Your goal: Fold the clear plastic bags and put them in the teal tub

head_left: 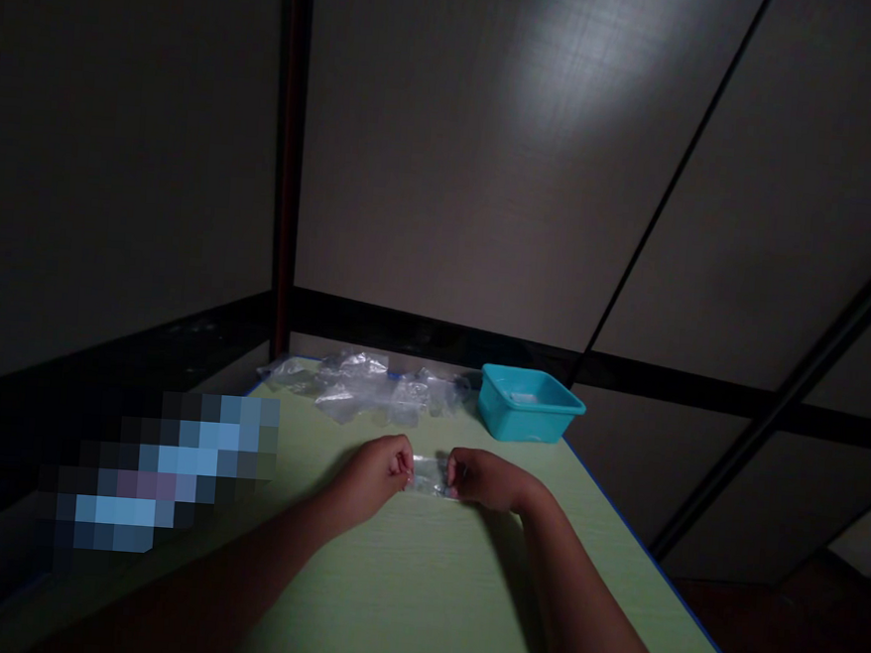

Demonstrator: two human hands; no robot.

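Note:
A small clear plastic bag (431,475) is stretched between my two hands, just above or on the green tabletop. My left hand (381,470) has its fingers curled closed on the bag's left end. The right end is pinched in my right hand (485,477), its fingers bent inward. Whether anything lies inside the bag is too dim to tell. Beyond my hands, a loose heap of clear plastic bags (372,387) spreads along the table's far edge.
A turquoise plastic basket (529,423) stands at the far right of the green table (387,592), which has a blue rim. Something light blue and pixelated (171,477) covers the left side. Dark panelled walls (453,169) rise behind the table.

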